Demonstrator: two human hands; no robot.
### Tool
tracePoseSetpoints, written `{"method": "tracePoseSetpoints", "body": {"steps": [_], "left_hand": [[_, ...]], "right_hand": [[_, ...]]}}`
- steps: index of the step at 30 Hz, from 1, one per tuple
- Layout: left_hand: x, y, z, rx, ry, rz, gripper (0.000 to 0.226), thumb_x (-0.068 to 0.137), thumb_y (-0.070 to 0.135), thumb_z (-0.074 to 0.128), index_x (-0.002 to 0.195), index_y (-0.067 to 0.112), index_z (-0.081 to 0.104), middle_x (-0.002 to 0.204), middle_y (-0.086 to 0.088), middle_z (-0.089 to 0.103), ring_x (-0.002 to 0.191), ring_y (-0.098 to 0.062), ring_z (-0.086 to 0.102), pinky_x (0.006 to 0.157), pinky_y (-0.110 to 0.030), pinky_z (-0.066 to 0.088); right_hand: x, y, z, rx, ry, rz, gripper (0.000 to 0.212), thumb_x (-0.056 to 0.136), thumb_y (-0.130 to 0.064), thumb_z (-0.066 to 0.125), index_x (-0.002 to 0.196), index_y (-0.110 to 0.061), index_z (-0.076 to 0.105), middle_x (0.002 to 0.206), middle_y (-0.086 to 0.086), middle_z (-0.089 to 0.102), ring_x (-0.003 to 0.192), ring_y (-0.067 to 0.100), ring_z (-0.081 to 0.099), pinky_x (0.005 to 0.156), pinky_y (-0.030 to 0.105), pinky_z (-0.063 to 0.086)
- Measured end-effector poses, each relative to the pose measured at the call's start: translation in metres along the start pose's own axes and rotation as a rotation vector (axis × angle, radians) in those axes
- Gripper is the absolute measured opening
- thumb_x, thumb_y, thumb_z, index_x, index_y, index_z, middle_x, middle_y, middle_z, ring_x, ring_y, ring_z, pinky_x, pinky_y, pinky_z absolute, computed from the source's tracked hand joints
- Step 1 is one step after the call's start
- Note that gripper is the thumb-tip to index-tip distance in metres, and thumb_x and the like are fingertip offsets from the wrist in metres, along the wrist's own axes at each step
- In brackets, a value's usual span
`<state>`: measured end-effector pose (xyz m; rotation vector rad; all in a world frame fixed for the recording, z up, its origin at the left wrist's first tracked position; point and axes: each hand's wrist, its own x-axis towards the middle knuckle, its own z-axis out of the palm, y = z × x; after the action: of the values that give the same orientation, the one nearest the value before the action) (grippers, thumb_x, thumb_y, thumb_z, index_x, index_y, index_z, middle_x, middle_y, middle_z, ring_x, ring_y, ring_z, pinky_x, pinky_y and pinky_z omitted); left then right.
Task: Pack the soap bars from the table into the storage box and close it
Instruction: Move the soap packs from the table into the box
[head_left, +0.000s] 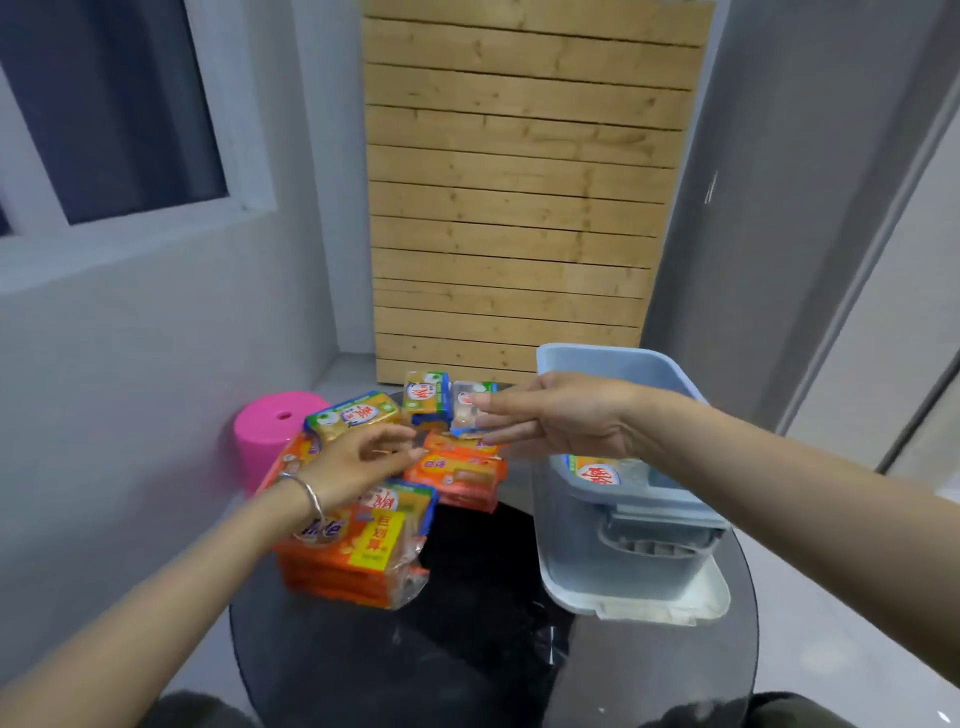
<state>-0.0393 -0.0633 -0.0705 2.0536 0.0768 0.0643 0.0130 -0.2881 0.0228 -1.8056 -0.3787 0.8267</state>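
Left hand (358, 462) covers part of the orange soap packs (457, 475). Right forearm hides most of the storage box (623, 545) interior. Table's (467, 649) near edge cut off.

**Wrapper print, mostly blurred**

The nearest orange soap pack (343, 558) is showing a yellow panel with the red characters "巨划算". The yellow soap bars (358, 415) and the soap bar in the storage box (597, 473) are carrying a red brush-style character on a white oval, too blurred for reading.
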Motion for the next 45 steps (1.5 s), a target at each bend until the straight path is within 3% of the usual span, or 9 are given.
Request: {"method": "tracePoseSetpoints", "body": {"steps": [2, 9, 18, 25, 31, 35, 40, 43, 45], "left_hand": [[-0.012, -0.018, -0.016, 0.137, 0.003, -0.02, 0.046, 0.077, 0.034, 0.07, 0.12, 0.021, 0.059, 0.12, 0.006, 0.061, 0.113, -0.008, 0.056, 0.097, -0.022, 0.045], [-0.041, -0.071, -0.041, 0.675, -0.204, -0.037, 0.095, 0.057, 0.061, 0.076, 0.138, 0.031, 0.036, 0.132, 0.01, 0.041, 0.122, -0.009, 0.043, 0.106, -0.024, 0.035], [-0.041, -0.074, -0.04, 0.643, -0.103, 0.113, 0.08, 0.047, 0.061, 0.08, 0.114, 0.031, 0.048, 0.114, 0.008, 0.05, 0.103, -0.011, 0.053, 0.088, -0.026, 0.048], [-0.04, 0.003, -0.045, 0.565, -0.102, 0.399, 0.074, 0.042, 0.063, 0.078, 0.107, 0.04, 0.052, 0.11, 0.014, 0.048, 0.1, -0.004, 0.053, 0.086, -0.02, 0.049], [-0.016, 0.089, -0.035, 0.514, -0.04, 0.664, 0.076, 0.048, 0.051, 0.082, 0.116, 0.04, 0.049, 0.112, 0.019, 0.045, 0.103, -0.003, 0.056, 0.088, -0.024, 0.051], [0.007, 0.113, -0.011, 0.267, 0.071, 0.464, 0.098, 0.062, 0.051, 0.075, 0.141, 0.037, 0.018, 0.128, 0.019, 0.041, 0.102, -0.007, 0.057, 0.083, -0.023, 0.05], [0.043, 0.122, 0.065, -0.236, -0.046, 0.149, 0.047, 0.092, 0.041, 0.043, 0.13, 0.014, 0.045, 0.13, -0.003, 0.058, 0.094, -0.007, 0.058, 0.072, -0.011, 0.05], [0.059, 0.114, 0.097, -0.246, 0.027, 0.118, 0.044, 0.092, 0.033, 0.049, 0.13, 0.012, 0.043, 0.113, 0.013, 0.058, 0.097, 0.001, 0.053, 0.066, 0.005, 0.04], [0.069, 0.103, 0.112, -0.251, 0.035, 0.04, 0.047, 0.092, 0.032, 0.051, 0.131, 0.01, 0.041, 0.113, 0.013, 0.057, 0.111, -0.008, 0.054, 0.081, 0.0, 0.044]], "right_hand": [[0.012, 0.006, 0.022, -0.034, -0.024, 0.026, 0.052, 0.089, -0.031, 0.061, 0.135, -0.009, 0.049, 0.136, 0.011, 0.055, 0.124, 0.022, 0.056, 0.098, 0.03, 0.048], [0.052, 0.045, 0.081, -0.226, -0.089, 0.155, 0.051, 0.086, -0.034, 0.065, 0.131, -0.012, 0.054, 0.134, 0.003, 0.057, 0.125, 0.018, 0.051, 0.102, 0.032, 0.046], [0.065, 0.055, 0.107, -0.354, -0.089, 0.16, 0.056, 0.08, -0.035, 0.071, 0.129, -0.012, 0.055, 0.129, 0.006, 0.062, 0.119, 0.02, 0.059, 0.106, 0.037, 0.045], [0.035, 0.006, 0.079, -0.439, -0.198, 0.047, 0.056, 0.081, -0.036, 0.071, 0.129, -0.021, 0.049, 0.124, 0.004, 0.065, 0.11, 0.021, 0.065, 0.099, 0.035, 0.051], [0.0, -0.029, 0.021, -0.144, -0.163, -0.013, 0.016, 0.085, -0.024, 0.066, 0.099, -0.017, 0.062, 0.077, 0.0, 0.076, 0.066, 0.013, 0.073, 0.061, 0.024, 0.059], [-0.024, -0.039, -0.028, 0.074, -0.038, -0.099, 0.032, 0.071, -0.032, 0.067, 0.095, -0.011, 0.065, 0.075, 0.006, 0.076, 0.06, 0.015, 0.072, 0.057, 0.024, 0.059], [-0.04, -0.033, -0.094, 0.023, 0.156, -0.164, 0.047, 0.061, -0.038, 0.072, 0.101, -0.016, 0.064, 0.088, 0.003, 0.076, 0.078, 0.016, 0.072, 0.08, 0.032, 0.058], [-0.038, -0.019, -0.121, -0.077, 0.221, -0.095, 0.058, 0.054, -0.045, 0.076, 0.104, -0.018, 0.063, 0.092, 0.003, 0.077, 0.081, 0.016, 0.074, 0.072, 0.029, 0.058], [-0.034, -0.005, -0.132, -0.14, 0.233, -0.042, 0.059, 0.054, -0.046, 0.077, 0.104, -0.018, 0.064, 0.093, 0.003, 0.077, 0.081, 0.015, 0.075, 0.067, 0.025, 0.059]]}}
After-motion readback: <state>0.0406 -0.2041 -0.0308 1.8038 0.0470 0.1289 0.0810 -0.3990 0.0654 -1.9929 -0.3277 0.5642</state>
